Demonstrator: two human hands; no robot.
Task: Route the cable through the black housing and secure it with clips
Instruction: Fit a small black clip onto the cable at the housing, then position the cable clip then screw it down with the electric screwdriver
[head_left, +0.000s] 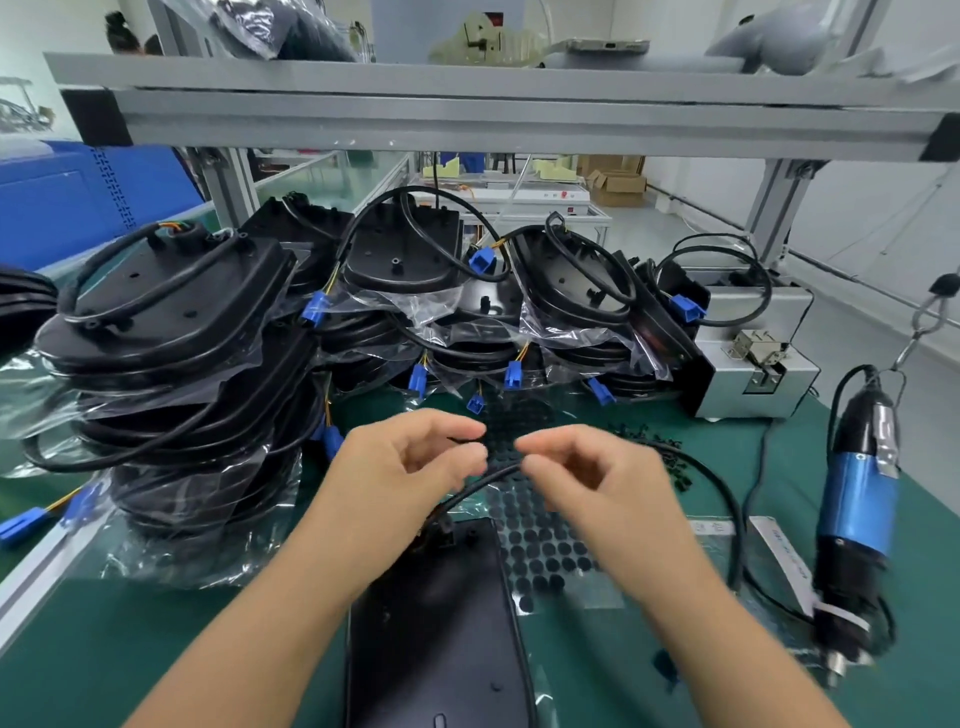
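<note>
A black housing (441, 623) lies flat on the green mat in front of me. A black cable (719, 493) comes out of the housing's far end, rises between my hands and loops away to the right. My left hand (410, 467) pinches the cable above the housing, with something small and dark at its fingertips. My right hand (582, 478) pinches the same cable a little to the right. Small black clips (654, 447) lie loose on the mat just beyond my right hand.
Stacks of bagged black housings (171, 364) with cables and blue connectors fill the back and left. A sheet of black round pads (540, 545) lies under my hands. A blue electric screwdriver (857, 499) hangs at right, with a grey feeder box (753, 358) behind it.
</note>
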